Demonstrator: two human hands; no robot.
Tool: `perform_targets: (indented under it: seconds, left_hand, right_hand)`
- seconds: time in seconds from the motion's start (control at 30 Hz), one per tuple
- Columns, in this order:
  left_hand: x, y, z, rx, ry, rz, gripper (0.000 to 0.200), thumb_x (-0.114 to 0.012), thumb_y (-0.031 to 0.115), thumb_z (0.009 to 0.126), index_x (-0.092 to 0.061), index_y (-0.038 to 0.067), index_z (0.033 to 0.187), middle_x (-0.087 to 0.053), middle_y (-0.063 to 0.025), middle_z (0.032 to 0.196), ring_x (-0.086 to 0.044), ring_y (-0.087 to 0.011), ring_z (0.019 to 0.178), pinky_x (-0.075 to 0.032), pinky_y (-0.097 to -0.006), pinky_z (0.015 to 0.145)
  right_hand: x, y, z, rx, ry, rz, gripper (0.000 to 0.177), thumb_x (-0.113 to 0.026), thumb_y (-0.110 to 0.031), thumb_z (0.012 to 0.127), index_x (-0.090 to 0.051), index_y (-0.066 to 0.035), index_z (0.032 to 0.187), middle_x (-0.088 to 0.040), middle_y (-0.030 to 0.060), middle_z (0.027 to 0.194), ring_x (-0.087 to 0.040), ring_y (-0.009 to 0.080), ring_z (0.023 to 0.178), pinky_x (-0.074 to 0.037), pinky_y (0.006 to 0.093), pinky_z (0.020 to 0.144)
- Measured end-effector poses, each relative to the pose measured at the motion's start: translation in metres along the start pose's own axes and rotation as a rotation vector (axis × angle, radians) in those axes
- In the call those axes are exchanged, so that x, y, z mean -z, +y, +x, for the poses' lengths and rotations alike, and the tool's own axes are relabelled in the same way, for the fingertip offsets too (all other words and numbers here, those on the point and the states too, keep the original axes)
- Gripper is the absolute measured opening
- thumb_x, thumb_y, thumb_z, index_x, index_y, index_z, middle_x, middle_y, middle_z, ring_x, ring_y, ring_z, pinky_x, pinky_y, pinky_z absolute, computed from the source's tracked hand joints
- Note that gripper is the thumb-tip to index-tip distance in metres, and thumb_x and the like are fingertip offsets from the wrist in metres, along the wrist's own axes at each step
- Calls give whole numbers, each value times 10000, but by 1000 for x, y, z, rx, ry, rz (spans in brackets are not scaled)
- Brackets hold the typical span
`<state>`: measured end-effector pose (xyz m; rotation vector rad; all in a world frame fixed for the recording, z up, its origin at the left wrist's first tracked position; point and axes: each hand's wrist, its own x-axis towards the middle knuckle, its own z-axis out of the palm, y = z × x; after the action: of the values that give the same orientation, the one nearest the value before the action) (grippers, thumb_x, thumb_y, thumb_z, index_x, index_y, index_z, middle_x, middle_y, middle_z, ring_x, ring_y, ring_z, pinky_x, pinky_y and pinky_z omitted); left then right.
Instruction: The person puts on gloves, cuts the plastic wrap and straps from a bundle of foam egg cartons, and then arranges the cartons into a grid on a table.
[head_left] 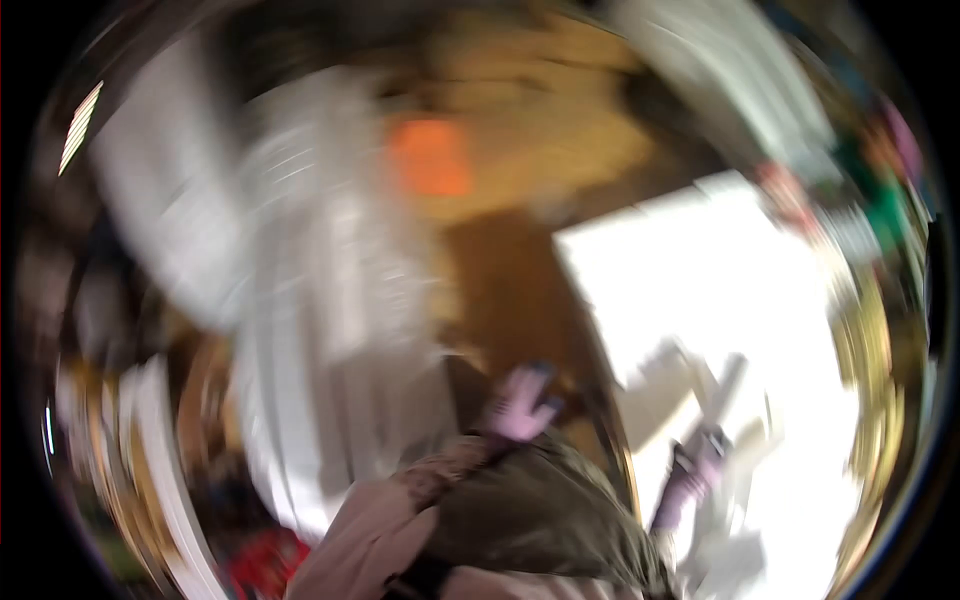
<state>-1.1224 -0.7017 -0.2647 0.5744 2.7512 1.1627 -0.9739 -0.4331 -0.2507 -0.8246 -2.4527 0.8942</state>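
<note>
Right hand (703, 460), gloved, is over the bright white surface (690, 250), and blur hides its grip: pinching or merely touching, I can't tell. Just beyond its fingers lies a blurred grey strip (734, 382), long axis running away from the body, tipped slightly right. The right hand is clearly nearer; the left hand (520, 404), fingers spread, hangs out to the left, before the dark apron (540, 510), apart from that surface.

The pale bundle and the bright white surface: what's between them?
In the head view, the left hand and a brown area, too blurred to identify, lie between the bundle and the white surface.
</note>
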Motion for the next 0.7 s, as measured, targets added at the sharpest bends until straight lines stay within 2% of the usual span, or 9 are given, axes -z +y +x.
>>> perform_targets:
  seconds: [0.07,0.1,0.17,0.27,0.4,0.47,0.57,0.63,0.7]
  left_hand:
    - [-38,-14,-2,-132,134,-112,586,-717,199,853,-516,5,1368,-545,-233,1317,-511,-432,1231,-415,-474,1052]
    - [-32,2,3,-46,36,-150,593,-702,157,855,-500,7,1392,-512,-233,1370,-492,-430,1254,-399,-466,1074]
    - [-52,-3,8,-142,-97,-118,650,-692,129,842,-456,22,1438,-471,-231,1426,-446,-416,1314,-375,-462,1103]
    - [-57,3,32,-297,-295,-99,695,-692,144,832,-424,30,1463,-437,-221,1459,-408,-401,1349,-353,-462,1120]
    - [-78,24,79,-462,-509,-46,697,-703,181,826,-435,30,1451,-432,-217,1458,-410,-390,1344,-343,-473,1118]
    - [-92,38,100,-535,-561,-10,686,-706,172,818,-446,24,1435,-431,-217,1457,-412,-388,1342,-344,-470,1117]
    - [-118,55,128,-691,-632,86,708,-719,241,798,-460,13,1416,-420,-224,1460,-391,-398,1348,-289,-520,1150]
    - [-136,68,137,-830,-642,202,731,-726,332,794,-476,61,1426,-412,-216,1468,-358,-386,1369,-227,-563,1167]
    - [-153,87,143,-1016,-766,311,739,-700,475,794,-481,220,1452,-399,-167,1500,-338,-386,1396,-178,-629,1162]
  right_hand:
    - [11,9,-32,-66,29,-80,634,-879,-118,610,-635,-65,1192,-474,210,1371,-534,361,1197,-545,410,925]
    - [11,10,-43,-92,22,-131,634,-890,-98,600,-642,-66,1182,-475,210,1368,-538,361,1192,-553,406,918]
    - [7,24,-62,-33,-24,-329,684,-895,-199,539,-635,-84,1162,-489,190,1328,-552,355,1126,-462,463,954]
    - [-15,20,-58,44,-113,-419,466,-698,-144,765,-604,-50,1212,-510,198,1300,-570,342,1069,-485,426,932]
    - [-73,15,1,-50,-280,-269,610,-667,-161,801,-477,23,1350,-471,255,1349,-525,407,1167,-456,455,1002]
    - [-97,20,21,-22,-231,-150,620,-644,-152,832,-432,33,1385,-442,278,1391,-488,441,1228,-438,463,1038]
    - [-72,13,41,-111,-237,-56,624,-671,-215,847,-451,1,1390,-425,261,1443,-467,408,1294,-430,453,1059]
    - [-27,31,54,-96,-52,-182,628,-709,-310,827,-509,-18,1345,-470,244,1403,-485,371,1289,-440,431,1033]
    - [19,94,80,-281,353,-536,640,-729,-360,818,-533,-45,1340,-485,226,1398,-464,379,1305,-401,481,1063]
